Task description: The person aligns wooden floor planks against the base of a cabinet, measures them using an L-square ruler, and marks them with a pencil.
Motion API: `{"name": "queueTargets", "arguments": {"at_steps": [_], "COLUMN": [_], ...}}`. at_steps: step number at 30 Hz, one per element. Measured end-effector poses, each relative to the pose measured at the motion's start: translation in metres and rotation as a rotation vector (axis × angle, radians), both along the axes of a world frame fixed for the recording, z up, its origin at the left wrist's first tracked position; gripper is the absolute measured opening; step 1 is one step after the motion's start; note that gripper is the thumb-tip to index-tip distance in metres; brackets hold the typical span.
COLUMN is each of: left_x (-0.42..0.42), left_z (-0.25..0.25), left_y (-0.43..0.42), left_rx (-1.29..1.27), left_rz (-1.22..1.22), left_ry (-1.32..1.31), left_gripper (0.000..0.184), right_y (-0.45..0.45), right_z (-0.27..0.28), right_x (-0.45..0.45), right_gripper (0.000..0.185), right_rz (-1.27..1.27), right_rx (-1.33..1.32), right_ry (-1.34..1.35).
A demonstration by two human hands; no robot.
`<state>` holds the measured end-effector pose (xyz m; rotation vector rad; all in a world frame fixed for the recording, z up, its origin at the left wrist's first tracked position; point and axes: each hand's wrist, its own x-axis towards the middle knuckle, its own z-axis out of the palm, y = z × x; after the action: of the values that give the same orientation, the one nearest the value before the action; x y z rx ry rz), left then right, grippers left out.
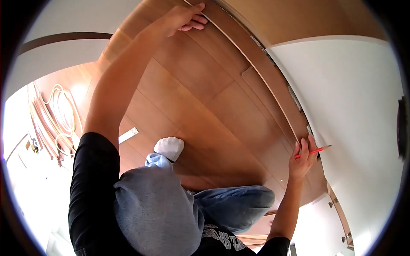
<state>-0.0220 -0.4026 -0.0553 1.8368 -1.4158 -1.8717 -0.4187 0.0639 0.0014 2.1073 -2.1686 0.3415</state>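
Note:
A long, narrow brown wooden board (260, 64) lies along the base of the wall, its pale edge facing me. At its far end, my left hand (184, 19) reaches across with one fingertip on the board and the other fingers spread over the floor beside it. My right hand (302, 160) is at the near end, fingertips resting on the board. A red pencil (315, 151) is held between its fingers, dark tip pointing right toward the white wall.
Wood-look floor planks (200, 81) surround me. Coiled pale cable (64, 111) and thin strips (42, 123) lie at left. A small white piece (128, 135) is near my socked foot (169, 148). A curved-looking white wall panel (341, 94) stands right, with a hinged strip (339, 213) below.

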Motion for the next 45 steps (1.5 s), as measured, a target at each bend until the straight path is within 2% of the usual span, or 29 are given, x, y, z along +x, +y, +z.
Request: {"name": "queueTargets", "arguments": {"at_steps": [5,6,8,9,11,13,14,16,20,23,25,35,37,38,42,45], "left_x": [0.015,0.016,0.014,0.014,0.006,-0.001,-0.004,-0.002,0.008,0.006,0.002,0.002,0.004,0.007,0.008,0.005], "left_z": [-0.025,-0.028,-0.015,-0.005,0.011,0.021,0.015,0.001,-0.018,-0.029,-0.032,-0.046,-0.058,-0.063,-0.065,-0.063], "left_y": [-0.026,-0.029,-0.031,-0.03,-0.007,0.02,0.019,0.021,0.018,0.018,0.021,0.017,0.013,0.012,0.011,0.012], "left_rx": [0.056,0.066,0.08,-0.148,-0.37,-1.001,-1.0,-1.137,-1.149,-1.21,-1.161,-1.26,-1.49,-1.344,-1.332,-1.373], "left_rz": [-0.04,-0.062,-0.083,-0.272,-0.48,-0.506,-0.516,-0.558,-0.601,-0.517,-0.471,-0.461,-0.446,-0.399,-0.411,-0.414], "left_ry": [-0.106,-0.091,-0.077,-0.281,-0.463,-0.664,-0.645,-0.732,-0.683,-0.563,-0.651,-0.643,-0.745,-0.564,-0.544,-0.577], "left_gripper": [0.061,0.048,0.037,0.041,0.045,0.057,0.057,0.073,0.079,0.08,0.079,0.075,0.067,0.071,0.072,0.071], "right_y": [-0.018,-0.021,-0.026,-0.028,-0.026,-0.027,-0.027,-0.028,-0.034,-0.035,-0.036,-0.043,-0.042,-0.041,-0.034,-0.003], "right_z": [-0.018,-0.023,-0.03,-0.032,-0.032,-0.035,-0.037,-0.042,-0.049,-0.052,-0.054,-0.062,-0.065,-0.065,-0.058,-0.059], "right_x": [0.004,0.003,0.002,0.001,0.001,0.0,-0.001,-0.001,0.001,0.004,0.006,0.023,0.025,0.027,0.034,0.048], "right_gripper": [0.023,0.022,0.02,0.02,0.02,0.021,0.021,0.024,0.024,0.025,0.027,0.03,0.032,0.033,0.035,0.04], "right_rz": [0.054,0.054,0.055,0.054,0.034,0.042,0.028,0.01,-0.014,-0.037,-0.05,-0.181,-0.207,-0.217,-0.239,-0.317], "right_rx": [-0.037,-0.046,-0.052,-0.062,-0.054,-0.022,-0.012,-0.014,-0.045,-0.036,-0.044,-0.134,-0.147,-0.157,-0.117,-0.135], "right_ry": [0.049,0.077,0.104,0.106,0.12,0.117,0.127,0.111,0.139,0.153,0.159,0.098,0.095,0.084,0.116,0.037]}}
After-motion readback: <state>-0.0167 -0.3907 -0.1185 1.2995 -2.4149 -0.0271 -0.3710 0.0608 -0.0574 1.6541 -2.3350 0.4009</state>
